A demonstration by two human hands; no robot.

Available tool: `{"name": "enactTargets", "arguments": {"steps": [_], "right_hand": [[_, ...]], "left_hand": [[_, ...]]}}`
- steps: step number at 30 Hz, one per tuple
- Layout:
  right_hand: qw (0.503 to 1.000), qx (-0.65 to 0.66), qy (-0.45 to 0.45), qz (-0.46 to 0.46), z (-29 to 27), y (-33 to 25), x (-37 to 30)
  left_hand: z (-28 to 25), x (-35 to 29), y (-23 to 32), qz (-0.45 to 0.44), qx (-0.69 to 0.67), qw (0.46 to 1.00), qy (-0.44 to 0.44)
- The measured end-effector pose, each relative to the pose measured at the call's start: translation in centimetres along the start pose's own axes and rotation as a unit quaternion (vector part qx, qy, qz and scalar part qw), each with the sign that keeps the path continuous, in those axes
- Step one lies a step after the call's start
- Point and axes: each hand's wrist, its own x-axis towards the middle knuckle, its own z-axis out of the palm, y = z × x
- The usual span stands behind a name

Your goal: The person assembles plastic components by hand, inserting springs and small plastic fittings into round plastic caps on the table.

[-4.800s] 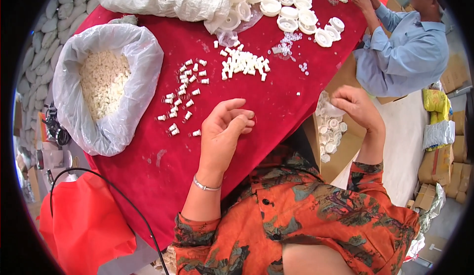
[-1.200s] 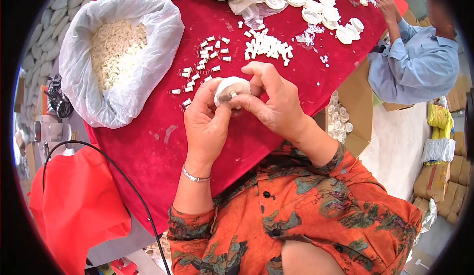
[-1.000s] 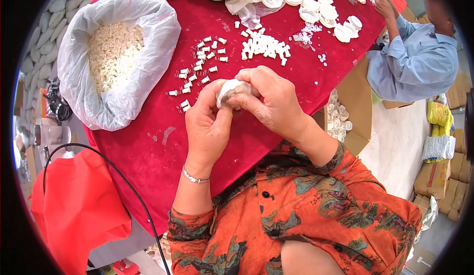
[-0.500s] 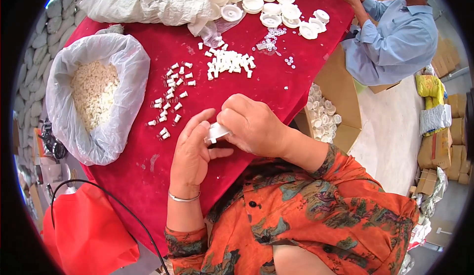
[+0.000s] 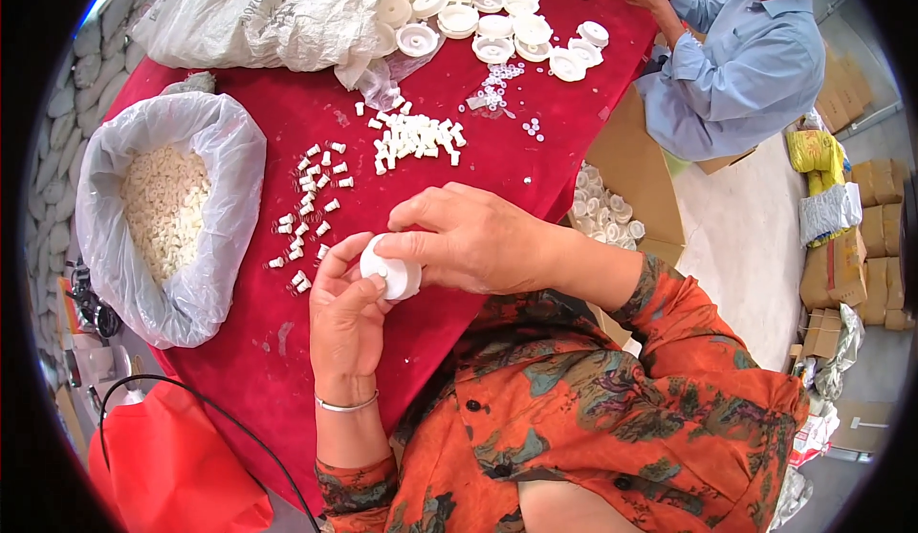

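Between my hands, over the near part of the red-covered table, is a round white plastic cap [image 5: 396,277] with its flat face turned up. My left hand [image 5: 346,318] grips its left edge, the thumb lying on the face. From the right, my right hand [image 5: 478,241] holds the far and right edge with thumb and fingers. Beyond my left hand lie scattered small white plugs with springs [image 5: 308,189]. A denser heap of small white plugs [image 5: 418,138] sits farther off, and tiny clear rings [image 5: 497,88] lie behind it.
A plastic-lined tub of cream-coloured small parts [image 5: 164,210] stands at the left. White round caps [image 5: 493,31] and a woven sack [image 5: 258,17] fill the far side. At the right, a carton [image 5: 660,189] holds more white pieces. A co-worker [image 5: 736,65] sits at the far right.
The white cap has been turned from edge-on to face-up, and my left thumb now lies on its face. My right fingers have opened out along its edge. The whole view has shifted slightly.
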Motion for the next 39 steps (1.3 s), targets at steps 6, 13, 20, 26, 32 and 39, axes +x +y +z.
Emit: {"name": "enactTargets", "arguments": {"steps": [6, 13, 20, 26, 32, 39], "right_hand": [[0.977, 0.168, 0.023, 0.130, 1.2, -0.1, -1.3], [0.943, 0.233, 0.057, 0.231, 0.6, 0.3, -1.4], [0.889, 0.340, 0.047, 0.303, -1.0, 2.1, -2.5], [0.924, 0.259, -0.050, 0.277, -2.5, 5.5, -2.6], [0.959, -0.129, 0.065, 0.243, -3.3, 12.7, -0.5], [0.947, -0.229, -0.011, 0.224, -2.5, 13.9, -0.3]], "left_hand": [[0.8, 0.1, -0.6, 0.122, 0.166, 0.976, 0.065], [3.1, 0.9, -0.9, 0.110, 0.132, 0.985, 0.031], [4.7, 3.4, -0.2, 0.026, 0.173, 0.983, -0.049], [4.5, 5.8, -2.6, 0.061, 0.156, 0.984, -0.067], [3.2, 6.1, -1.7, 0.083, 0.188, 0.979, 0.003], [2.5, 6.6, -2.0, 0.089, 0.138, 0.986, 0.007]]}}
